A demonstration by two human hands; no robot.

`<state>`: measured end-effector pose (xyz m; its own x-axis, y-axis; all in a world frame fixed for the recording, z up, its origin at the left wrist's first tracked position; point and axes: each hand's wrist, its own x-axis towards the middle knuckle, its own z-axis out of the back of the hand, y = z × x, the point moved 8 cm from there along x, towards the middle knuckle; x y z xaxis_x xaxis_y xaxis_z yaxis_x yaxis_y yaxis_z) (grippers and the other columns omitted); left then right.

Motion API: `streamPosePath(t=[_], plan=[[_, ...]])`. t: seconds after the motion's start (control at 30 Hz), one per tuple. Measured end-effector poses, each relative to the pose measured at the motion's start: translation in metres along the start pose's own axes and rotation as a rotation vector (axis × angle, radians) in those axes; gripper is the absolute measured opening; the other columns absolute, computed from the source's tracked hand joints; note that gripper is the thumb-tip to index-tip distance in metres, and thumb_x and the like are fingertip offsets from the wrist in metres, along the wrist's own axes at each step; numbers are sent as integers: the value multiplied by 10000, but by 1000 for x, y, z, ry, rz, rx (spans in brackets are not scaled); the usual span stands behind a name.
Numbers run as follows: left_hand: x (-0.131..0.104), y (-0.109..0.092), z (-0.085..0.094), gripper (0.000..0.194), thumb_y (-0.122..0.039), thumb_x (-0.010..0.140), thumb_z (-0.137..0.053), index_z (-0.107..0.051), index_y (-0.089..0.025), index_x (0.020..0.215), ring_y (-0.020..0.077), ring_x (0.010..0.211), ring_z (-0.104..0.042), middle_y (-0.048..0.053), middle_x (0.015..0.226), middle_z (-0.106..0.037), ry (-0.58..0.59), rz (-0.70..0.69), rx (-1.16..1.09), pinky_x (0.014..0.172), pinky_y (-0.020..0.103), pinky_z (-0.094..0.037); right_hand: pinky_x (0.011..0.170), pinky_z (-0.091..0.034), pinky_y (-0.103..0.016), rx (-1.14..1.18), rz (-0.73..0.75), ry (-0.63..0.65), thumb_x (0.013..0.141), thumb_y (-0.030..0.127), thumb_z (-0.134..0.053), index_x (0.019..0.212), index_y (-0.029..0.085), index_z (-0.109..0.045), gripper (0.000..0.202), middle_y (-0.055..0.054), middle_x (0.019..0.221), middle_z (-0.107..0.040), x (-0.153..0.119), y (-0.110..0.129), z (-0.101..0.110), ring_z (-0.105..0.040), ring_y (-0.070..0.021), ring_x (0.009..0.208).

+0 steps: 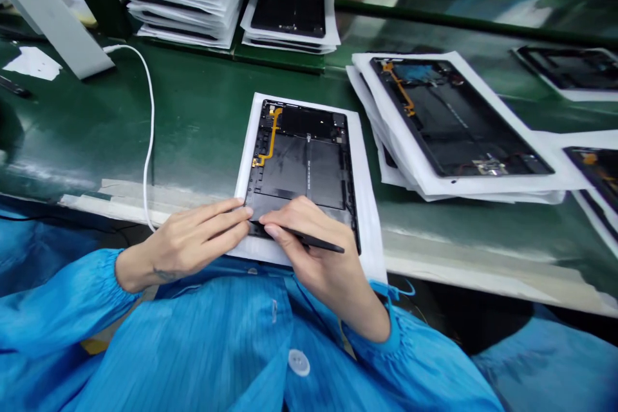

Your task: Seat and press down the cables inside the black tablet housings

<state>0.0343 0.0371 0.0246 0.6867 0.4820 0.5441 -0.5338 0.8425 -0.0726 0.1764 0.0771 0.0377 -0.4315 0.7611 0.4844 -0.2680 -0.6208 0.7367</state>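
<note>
The opened tablet shell (294, 170) lies face up on a white sheet (369, 206) at the near edge of the green table (193, 135). At its near left corner, the right hand (321, 238) grips a slim black tool (323, 243) like a pen, between thumb and fingers. The left hand (193, 238) has its fingers extended and laid over that corner, close to the tool's tip; its thumb is hidden. This looks like fine work at the corner, which calls for a light, steady tip and a shell kept from sliding.

Inside the shell's raised rim sit an orange ribbon (274, 135) and broad dark panels. To the right, another shell (463, 122) with its own orange strip rests on stacked sheets. Beyond, a tall pile (193, 0) alternates dark shells and white sheets, and a white cable (151, 109) curves down at left
</note>
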Motion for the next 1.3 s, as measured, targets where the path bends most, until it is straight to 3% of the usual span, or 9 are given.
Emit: streamPosePath(t=[0.17,0.3,0.53,0.8,0.93,1.03,1.17,1.3], plan=[[10,-5,-3,328,-67,1000,-421,-620,-85,1259,280,1196,-657,135,1198,-721,97,17,40,940,409,-598,690,-533,-334,-79,-54,-4,943,128,-617,933,196,-705,112,-43,856,-738,-9,-2,23,-656,-177,761],[20,-9,2,309,-82,1016,-381,-649,-73,1170,270,1078,-675,121,1118,-741,69,-19,159,854,396,-559,695,-537,-340,-138,-57,6,920,80,-627,958,185,-694,130,-50,865,-736,-20,0,35,-663,-183,783],[29,-13,-7,303,-52,991,-404,-650,-79,1167,238,1034,-666,115,1110,-736,77,-59,168,860,366,-528,759,-554,-377,-190,-20,-25,941,85,-587,1043,201,-681,180,-55,883,-707,-27,6,29,-652,-206,853],[40,-23,-10,238,-92,989,-473,-639,-56,1156,232,843,-698,123,974,-743,66,-97,248,718,350,-541,756,-547,-370,-377,59,143,935,69,-574,1076,162,-640,182,-70,870,-685,-38,21,10,-612,-208,852],[30,-21,-10,268,-101,984,-486,-631,-51,1204,254,954,-711,137,1077,-743,39,-64,192,800,378,-577,816,-542,-368,-273,35,53,950,79,-558,1086,171,-626,178,-76,940,-678,-37,17,22,-621,-210,932],[16,-18,-14,210,-219,995,-545,-654,-95,1125,288,1150,-674,142,1224,-710,30,-33,91,944,414,-581,890,-526,-405,-260,67,-22,979,90,-477,1118,184,-609,214,-92,1012,-675,-33,15,32,-622,-235,1040],[-1,-20,-17,39,-164,958,-602,-637,-151,949,323,1315,-580,116,1302,-674,-22,-61,21,1043,478,-557,708,-496,-351,-380,148,106,992,65,-381,1142,161,-602,284,-83,924,-675,-29,13,15,-596,-207,834],[-4,-19,-12,121,-85,948,-568,-627,-170,885,243,1221,-644,74,1140,-719,-153,-21,24,1002,406,-582,675,-433,-350,-522,164,210,1023,276,-486,991,137,-642,212,-99,920,-651,-30,10,-8,-516,-214,781]])
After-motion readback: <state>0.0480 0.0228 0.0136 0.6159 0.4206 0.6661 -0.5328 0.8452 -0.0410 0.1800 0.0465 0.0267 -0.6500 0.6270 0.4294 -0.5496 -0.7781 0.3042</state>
